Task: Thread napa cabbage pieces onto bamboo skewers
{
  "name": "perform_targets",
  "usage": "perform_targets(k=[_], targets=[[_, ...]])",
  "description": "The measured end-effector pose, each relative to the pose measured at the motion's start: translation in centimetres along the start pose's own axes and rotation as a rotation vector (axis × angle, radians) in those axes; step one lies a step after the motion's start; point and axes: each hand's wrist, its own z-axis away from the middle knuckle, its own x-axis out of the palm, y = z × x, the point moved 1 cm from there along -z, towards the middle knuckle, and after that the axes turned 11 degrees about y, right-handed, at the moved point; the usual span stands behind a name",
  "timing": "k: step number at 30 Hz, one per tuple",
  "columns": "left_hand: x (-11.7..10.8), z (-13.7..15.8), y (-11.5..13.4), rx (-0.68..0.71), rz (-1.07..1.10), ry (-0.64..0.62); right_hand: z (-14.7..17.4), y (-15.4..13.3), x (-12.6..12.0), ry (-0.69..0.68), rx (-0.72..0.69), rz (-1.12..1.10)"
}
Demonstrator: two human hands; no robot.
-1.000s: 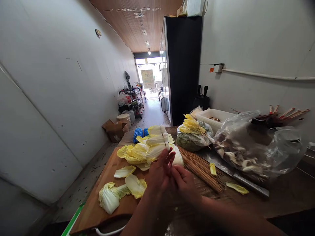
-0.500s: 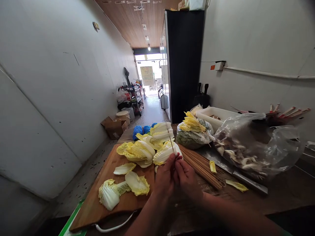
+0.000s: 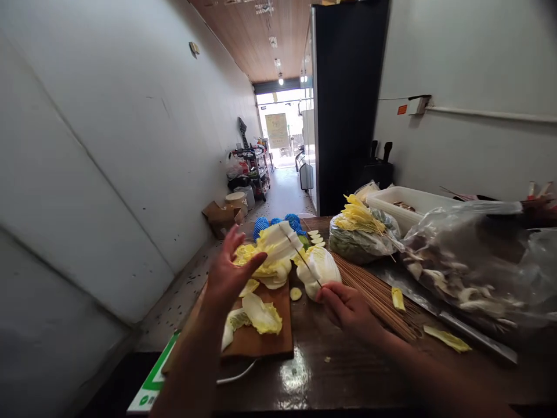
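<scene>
My right hand pinches the lower end of a thin wooden skewer, which slants up and left. Its upper part crosses a pale cabbage leaf; whether the leaf is on the skewer I cannot tell. Fingers spread and holding nothing, my left hand hovers beside piled yellow-white cabbage leaves. Below them, a loose leaf lies on the wooden cutting board, partly hidden by my left arm. A cut cabbage piece rests just beyond my right hand, with a bundle of skewers to its right.
On the right lie a knife and a clear plastic bag of mushrooms. Behind stand a bag topped with skewered yellow leaves and a white bin. Blue netting and pale slices sit at the far edge.
My hands, together at the skewer before, are now apart. The left has let go and moved left over the leaves, opening. The right keeps the skewer. The view has turned slightly left.
</scene>
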Motion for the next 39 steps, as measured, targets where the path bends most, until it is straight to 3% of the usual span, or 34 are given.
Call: perform_targets(k=[2, 3, 7, 10, 14, 24, 32, 34, 39], targets=[[-1.0, -2.4, 1.4, 0.084, -0.065, -0.055, 0.1, -0.5, -0.2, -0.112, -0.002, 0.082], [-1.4, -3.2, 1.8, 0.063, -0.081, -0.159, 0.1, -0.8, -0.4, -0.158, -0.006, 0.124], [-2.4, -3.7, 1.7, -0.254, -0.105, -0.720, 0.2, -1.8, -0.9, -0.253, -0.016, 0.179], [-2.5, -3.0, 0.8, -0.331, -0.117, -0.870, 0.3, -1.7, -1.0, -0.286, -0.024, 0.130], [-2.2, -2.0, 0.4, -0.346, -0.110, -0.878, 0.3, -1.2, -1.0, -0.376, -0.014, 0.124], [-1.6, -0.4, -0.2, -0.398, -0.129, -0.784, 0.1, -1.3, -1.3, -0.436, -0.039, 0.212], [-1.1, -0.1, 0.3, -0.413, -0.119, -0.894, 0.1, -1.4, -1.4, -0.430, -0.057, 0.216], [-1.4, -0.6, 0.6, -0.365, -0.122, -0.843, 0.0, -1.4, -1.6, -0.410, -0.023, 0.176], [-2.3, -1.6, 0.3, -0.323, -0.102, -0.558, -0.4, -1.4, -2.3, -0.412, 0.017, 0.168]])
